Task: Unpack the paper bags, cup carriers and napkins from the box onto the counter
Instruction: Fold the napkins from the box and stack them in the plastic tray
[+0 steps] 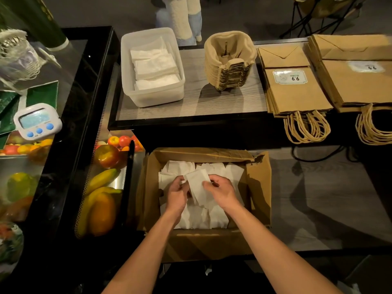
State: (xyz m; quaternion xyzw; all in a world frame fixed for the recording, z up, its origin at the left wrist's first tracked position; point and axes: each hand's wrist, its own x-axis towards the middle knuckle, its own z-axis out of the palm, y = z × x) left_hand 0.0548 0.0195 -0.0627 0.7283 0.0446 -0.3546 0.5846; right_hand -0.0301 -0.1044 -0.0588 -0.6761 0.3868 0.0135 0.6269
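On the bench (212, 102), paper bags (297, 90) and cup carriers (230, 60) are laid out, with some napkins (156, 66) in a plastic tub (157, 96). In the cardboard box (258, 187), loose napkins (199, 217) remain to be unpacked, a few gripped by the left hand (177, 193) and right hand (220, 192).

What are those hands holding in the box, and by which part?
A small bunch of white napkins, over the cardboard box. The left hand pinches its left edge, the right hand its right edge.
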